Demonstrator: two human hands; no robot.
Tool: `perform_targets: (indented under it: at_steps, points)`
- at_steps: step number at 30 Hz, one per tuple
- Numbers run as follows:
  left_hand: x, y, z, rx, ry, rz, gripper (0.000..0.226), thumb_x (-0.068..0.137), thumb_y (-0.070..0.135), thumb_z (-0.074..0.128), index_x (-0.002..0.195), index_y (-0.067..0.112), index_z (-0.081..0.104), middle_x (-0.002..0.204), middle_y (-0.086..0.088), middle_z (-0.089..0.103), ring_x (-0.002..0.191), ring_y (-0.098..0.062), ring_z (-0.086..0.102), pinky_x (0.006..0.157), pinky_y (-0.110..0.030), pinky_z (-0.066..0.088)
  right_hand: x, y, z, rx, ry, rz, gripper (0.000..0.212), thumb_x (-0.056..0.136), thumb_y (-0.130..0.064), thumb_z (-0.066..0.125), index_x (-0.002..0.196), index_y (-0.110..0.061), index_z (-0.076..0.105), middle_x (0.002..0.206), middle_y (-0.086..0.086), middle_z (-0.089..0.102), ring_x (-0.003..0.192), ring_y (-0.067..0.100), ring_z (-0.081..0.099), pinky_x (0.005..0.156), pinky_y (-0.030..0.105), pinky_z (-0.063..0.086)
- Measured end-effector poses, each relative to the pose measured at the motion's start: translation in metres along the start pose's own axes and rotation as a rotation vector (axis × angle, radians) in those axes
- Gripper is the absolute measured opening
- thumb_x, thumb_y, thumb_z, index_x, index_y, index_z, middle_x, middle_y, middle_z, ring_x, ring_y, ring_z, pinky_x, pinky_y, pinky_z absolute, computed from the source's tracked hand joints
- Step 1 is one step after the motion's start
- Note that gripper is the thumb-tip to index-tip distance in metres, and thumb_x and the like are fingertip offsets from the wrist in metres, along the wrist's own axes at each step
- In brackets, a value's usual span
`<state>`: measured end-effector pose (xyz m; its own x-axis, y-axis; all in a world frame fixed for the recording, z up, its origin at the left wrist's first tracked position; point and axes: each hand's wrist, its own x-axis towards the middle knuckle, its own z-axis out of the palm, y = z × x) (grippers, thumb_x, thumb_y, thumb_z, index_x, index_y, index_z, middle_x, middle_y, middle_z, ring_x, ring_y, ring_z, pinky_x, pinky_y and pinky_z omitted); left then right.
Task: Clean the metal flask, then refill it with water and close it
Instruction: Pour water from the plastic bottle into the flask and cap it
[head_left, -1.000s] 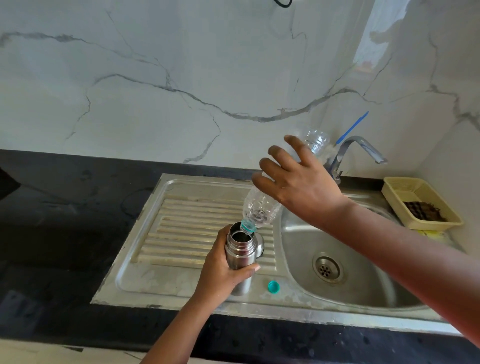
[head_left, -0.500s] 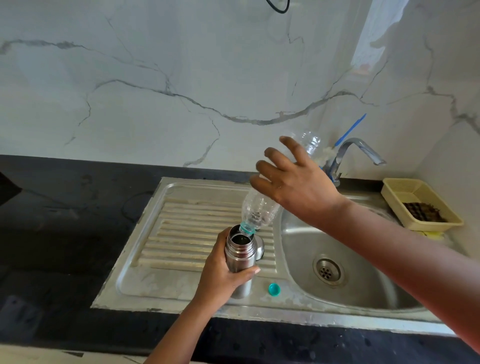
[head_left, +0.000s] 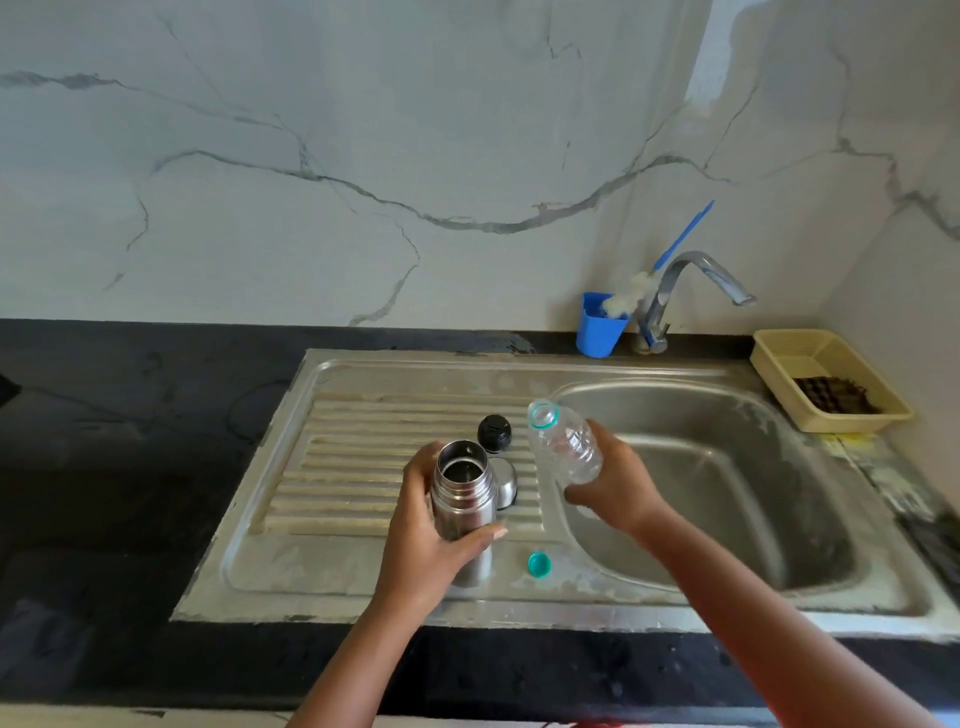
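The metal flask (head_left: 462, 493) stands upright on the sink's drainboard (head_left: 353, 467) with its mouth uncovered. My left hand (head_left: 426, 551) grips its body. Just to the right, my right hand (head_left: 615, 486) holds a clear plastic bottle (head_left: 563, 441) by its lower end, neck pointing up and left, away from the flask. The bottle looks empty. A black stopper (head_left: 494, 432) sits on the drainboard behind the flask. A steel cup lid (head_left: 505, 483) lies beside the flask, partly hidden by it. The teal bottle cap (head_left: 538, 564) lies near the front rim.
The sink basin (head_left: 727, 467) lies to the right, the tap (head_left: 691, 291) behind it. A blue cup (head_left: 597, 330) holding a brush stands by the tap. A yellow tray (head_left: 779, 364) sits at the far right. Black countertop (head_left: 130, 441) spreads left.
My right hand has dropped and turned the bottle from pouring, neck down over the flask, to neck up beside it. The stopper and blue cup are no longer covered.
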<state>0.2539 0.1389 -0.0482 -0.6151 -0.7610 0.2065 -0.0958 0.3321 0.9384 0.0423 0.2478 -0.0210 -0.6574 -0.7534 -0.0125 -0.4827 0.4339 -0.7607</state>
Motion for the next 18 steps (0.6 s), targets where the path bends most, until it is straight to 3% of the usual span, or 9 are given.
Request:
perform_targets:
  at_steps: [2, 4, 5, 7, 9, 13, 15, 18]
  points:
    - [-0.006, -0.002, -0.002, 0.066, 0.088, 0.081, 0.106, 0.057, 0.042, 0.093, 0.139, 0.051, 0.026, 0.14, 0.018, 0.047, 0.133, -0.006, 0.045, 0.11, -0.022, 0.036, -0.008, 0.014, 0.011, 0.126, -0.024, 0.14, 0.074, 0.062, 0.003, 0.081, 0.129, -0.016, 0.055, 0.1, 0.0, 0.067, 0.089, 0.02, 0.063, 0.068, 0.022, 0.046]
    - [-0.014, -0.004, -0.003, 0.179, 0.215, 0.211, 0.104, 0.061, 0.053, 0.087, 0.145, 0.038, 0.028, 0.141, 0.0, 0.043, 0.131, -0.022, 0.046, 0.111, -0.025, 0.036, -0.017, 0.024, 0.019, 0.241, -0.04, 0.224, 0.07, 0.064, 0.006, 0.079, 0.126, -0.016, 0.057, 0.098, -0.001, 0.068, 0.087, 0.017, 0.065, 0.066, 0.02, 0.047]
    - [-0.018, -0.005, -0.003, 0.269, 0.284, 0.304, 0.097, 0.065, 0.053, 0.083, 0.144, 0.024, 0.033, 0.135, -0.007, 0.044, 0.123, -0.03, 0.05, 0.106, -0.032, 0.042, -0.022, 0.027, 0.022, 0.288, -0.042, 0.252, 0.066, 0.064, 0.007, 0.079, 0.123, -0.017, 0.058, 0.097, -0.002, 0.069, 0.086, 0.015, 0.065, 0.065, 0.02, 0.047]
    - [-0.028, -0.007, 0.0, 0.432, 0.353, 0.513, 0.076, 0.075, 0.047, 0.077, 0.132, 0.009, 0.043, 0.123, -0.009, 0.048, 0.108, -0.03, 0.053, 0.089, -0.04, 0.05, -0.029, 0.032, 0.024, 0.338, -0.053, 0.294, 0.06, 0.065, 0.01, 0.077, 0.115, -0.019, 0.059, 0.094, -0.003, 0.069, 0.086, 0.016, 0.066, 0.066, 0.02, 0.048]
    - [-0.036, -0.006, 0.008, 0.467, 0.255, 0.643, 0.05, 0.087, 0.04, 0.07, 0.122, 0.01, 0.051, 0.115, -0.001, 0.053, 0.1, -0.02, 0.054, 0.083, -0.034, 0.05, -0.034, 0.037, 0.026, 0.345, -0.069, 0.318, 0.057, 0.065, 0.01, 0.077, 0.11, -0.021, 0.06, 0.092, -0.003, 0.069, 0.085, 0.016, 0.066, 0.066, 0.021, 0.048]
    - [-0.041, -0.012, 0.035, 0.468, -0.164, 0.705, 0.014, 0.095, 0.018, 0.066, 0.109, 0.017, 0.065, 0.104, 0.005, 0.058, 0.089, -0.014, 0.061, 0.08, -0.027, 0.051, -0.039, 0.043, 0.026, 0.375, -0.041, 0.336, 0.049, 0.064, 0.01, 0.076, 0.102, -0.017, 0.062, 0.083, -0.003, 0.068, 0.074, 0.01, 0.063, 0.06, 0.016, 0.046]
    - [-0.039, -0.02, 0.053, 0.514, -0.311, 0.647, 0.016, 0.095, 0.011, 0.062, 0.109, 0.017, 0.065, 0.105, 0.004, 0.059, 0.093, -0.014, 0.06, 0.08, -0.025, 0.051, -0.041, 0.045, 0.026, 0.386, -0.035, 0.32, 0.047, 0.063, 0.009, 0.075, 0.099, -0.017, 0.062, 0.079, -0.003, 0.067, 0.069, 0.006, 0.061, 0.059, 0.014, 0.046]
    - [-0.031, -0.032, 0.081, 0.656, -0.405, 0.482, 0.032, 0.085, 0.008, 0.065, 0.114, 0.019, 0.061, 0.113, 0.004, 0.057, 0.101, -0.014, 0.06, 0.078, -0.023, 0.054, -0.045, 0.052, 0.026, 0.415, -0.023, 0.318, 0.048, 0.059, 0.007, 0.076, 0.099, -0.016, 0.063, 0.083, 0.002, 0.07, 0.075, 0.012, 0.065, 0.066, 0.023, 0.051]
